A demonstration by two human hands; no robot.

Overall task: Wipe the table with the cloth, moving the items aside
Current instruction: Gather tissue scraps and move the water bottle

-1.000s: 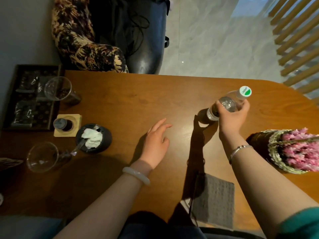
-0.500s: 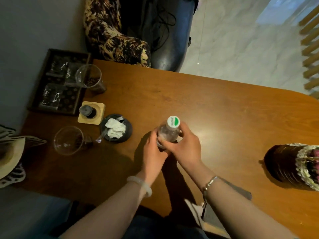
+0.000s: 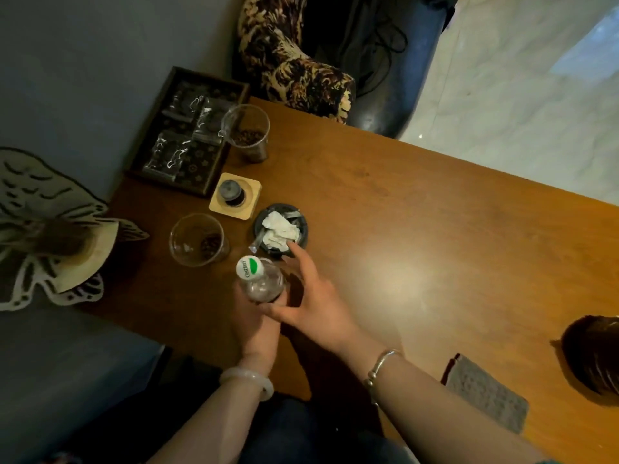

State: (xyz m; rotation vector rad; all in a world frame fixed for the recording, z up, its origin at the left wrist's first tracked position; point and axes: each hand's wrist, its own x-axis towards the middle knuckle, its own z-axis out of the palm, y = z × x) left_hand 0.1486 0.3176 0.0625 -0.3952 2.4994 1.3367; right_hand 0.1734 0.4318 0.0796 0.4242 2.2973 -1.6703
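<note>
A clear plastic water bottle (image 3: 262, 283) with a white and green cap stands near the table's left front, beside a glass cup. My left hand (image 3: 256, 324) grips its lower body from the near side. My right hand (image 3: 315, 304) lies just right of the bottle with fingers stretched out; its thumb is against the bottle and its index finger points at the dark ashtray (image 3: 299, 220). The grey cloth (image 3: 485, 393) lies flat at the front edge of the brown wooden table (image 3: 435, 229), right of my right forearm.
Left of the bottle stand a glass cup (image 3: 197, 239), a wooden coaster with a small dark jar (image 3: 234, 195), a second glass (image 3: 248, 132) and a dark tray (image 3: 187, 132). A dark vase (image 3: 593, 353) stands far right. A patterned chair (image 3: 294, 61) is behind the table.
The bottle travelled from the table's right side to the left front. My left hand took hold of it, and my right hand's fingers opened off it. The view swung left.
</note>
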